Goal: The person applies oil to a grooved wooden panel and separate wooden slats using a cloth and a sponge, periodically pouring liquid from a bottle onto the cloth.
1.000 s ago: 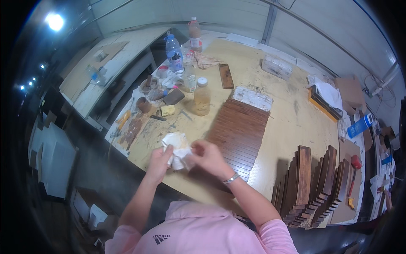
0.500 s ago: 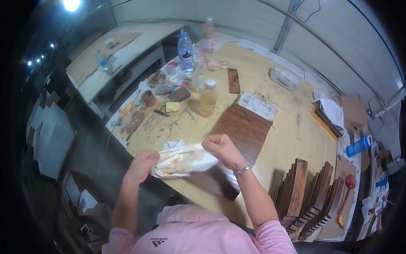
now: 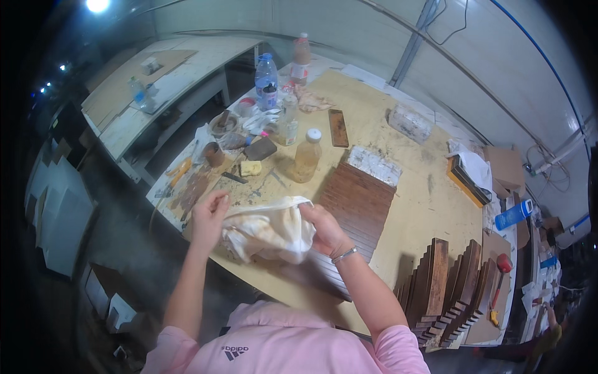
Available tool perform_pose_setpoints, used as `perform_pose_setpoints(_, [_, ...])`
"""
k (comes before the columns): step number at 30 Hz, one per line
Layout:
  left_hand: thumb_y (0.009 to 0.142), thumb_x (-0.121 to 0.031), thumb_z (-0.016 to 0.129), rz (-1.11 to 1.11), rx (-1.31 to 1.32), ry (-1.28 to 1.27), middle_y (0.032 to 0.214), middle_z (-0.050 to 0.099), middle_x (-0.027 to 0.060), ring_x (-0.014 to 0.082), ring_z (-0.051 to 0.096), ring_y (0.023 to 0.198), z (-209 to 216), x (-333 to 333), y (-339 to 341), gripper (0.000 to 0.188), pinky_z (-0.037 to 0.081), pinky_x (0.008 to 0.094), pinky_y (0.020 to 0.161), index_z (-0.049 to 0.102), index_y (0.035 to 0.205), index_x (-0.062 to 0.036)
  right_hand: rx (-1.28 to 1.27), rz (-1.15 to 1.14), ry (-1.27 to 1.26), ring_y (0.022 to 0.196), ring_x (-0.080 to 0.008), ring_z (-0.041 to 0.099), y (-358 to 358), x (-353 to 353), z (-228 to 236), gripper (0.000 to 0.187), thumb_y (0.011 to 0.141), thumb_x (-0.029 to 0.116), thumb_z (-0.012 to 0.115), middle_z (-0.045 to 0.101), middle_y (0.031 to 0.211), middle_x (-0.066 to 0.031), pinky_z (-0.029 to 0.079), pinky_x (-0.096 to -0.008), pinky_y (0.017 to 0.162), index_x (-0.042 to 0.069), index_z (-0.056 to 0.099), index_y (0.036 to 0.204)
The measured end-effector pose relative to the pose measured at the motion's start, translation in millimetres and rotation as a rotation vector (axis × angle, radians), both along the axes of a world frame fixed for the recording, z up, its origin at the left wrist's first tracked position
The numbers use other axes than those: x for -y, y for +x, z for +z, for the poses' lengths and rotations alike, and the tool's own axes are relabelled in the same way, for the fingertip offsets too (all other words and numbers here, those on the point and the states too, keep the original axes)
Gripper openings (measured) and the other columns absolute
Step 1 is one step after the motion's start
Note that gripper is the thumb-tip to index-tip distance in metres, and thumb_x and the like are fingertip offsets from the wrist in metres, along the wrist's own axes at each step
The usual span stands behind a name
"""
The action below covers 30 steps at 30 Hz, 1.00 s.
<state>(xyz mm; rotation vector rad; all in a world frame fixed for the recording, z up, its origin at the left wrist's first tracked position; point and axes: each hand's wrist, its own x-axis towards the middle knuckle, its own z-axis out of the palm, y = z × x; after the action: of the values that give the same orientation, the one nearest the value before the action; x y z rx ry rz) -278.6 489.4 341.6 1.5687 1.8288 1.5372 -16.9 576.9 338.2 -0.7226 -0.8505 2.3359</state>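
Note:
A white cloth point(image 3: 265, 232) with yellow-brown stains hangs in loose folds between my two hands, above the near edge of the table. My left hand point(image 3: 208, 218) is closed at its left end, fingers curled. At the other end my right hand point(image 3: 325, 229) grips the cloth, thumb on top; a metal bracelet circles that wrist. Just beyond, a row of brown wooden strips point(image 3: 355, 209) lies side by side, partly hidden by the cloth and my right hand. A bottle of amber liquid with a white cap point(image 3: 307, 157) stands left of the strips.
Stacked dark wooden pieces point(image 3: 430, 283) stand at the near right, beside a red-headed tool point(image 3: 503, 265). A yellow sponge point(image 3: 250, 168), a dark block point(image 3: 260, 148) and a brown cup point(image 3: 213, 154) sit at the left. Plastic bottles point(image 3: 266, 73) stand behind; a wrapped block point(image 3: 409, 123) lies farther right.
The cloth was stretched taut between my hands and now sags in folds, its upper edge raised. My left hand has risen slightly, and my right hand has turned and lowered a little.

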Motion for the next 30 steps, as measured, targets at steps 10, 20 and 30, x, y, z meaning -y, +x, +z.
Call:
perform_pose_setpoints(10, [0.085, -0.004, 0.071, -0.479, 0.394, -0.255, 0.088, 0.069, 0.0072, 0.0173, 0.064, 0.078, -64.8, 6.8, 49.9, 0.018, 0.05, 0.0302, 0.069, 0.07, 0.102, 0.0025, -0.144, -0.194, -0.25, 0.116, -0.0271, 0.065, -27.4, 2.4, -11.0, 0.046, 0.105, 0.039, 0.048, 0.066, 0.128, -0.013, 0.05, -0.0424, 0.104, 0.003, 0.057, 0.132])
perform_pose_setpoints(20, [0.098, -0.026, 0.046, -0.426, 1.399, -0.004, 0.137, 0.059, 0.0203, 0.0321, 0.059, 0.124, -47.9, -2.1, -43.8, 0.052, 0.044, 0.0443, 0.109, 0.05, 0.138, 0.0063, 0.265, -0.423, 0.229, 0.091, -0.0205, 0.066, 3.9, -77.4, -53.9, 0.035, 0.087, 0.003, 0.063, 0.064, 0.104, -0.0097, 0.054, -0.0348, 0.085, -0.001, 0.057, 0.121])
perform_pose_setpoints(30, [0.097, -0.025, 0.047, -0.246, 1.612, -0.135, 0.129, 0.064, 0.0157, 0.0271, 0.062, 0.119, -84.4, -33.5, -51.8, 0.046, 0.048, 0.0416, 0.105, 0.055, 0.132, 0.0028, 0.64, -0.529, 0.541, 0.121, -0.0186, 0.058, -68.1, -170.3, -63.5, 0.078, 0.067, -0.005, 0.083, 0.061, 0.127, -0.0073, 0.046, -0.0318, 0.104, 0.005, 0.048, 0.136])
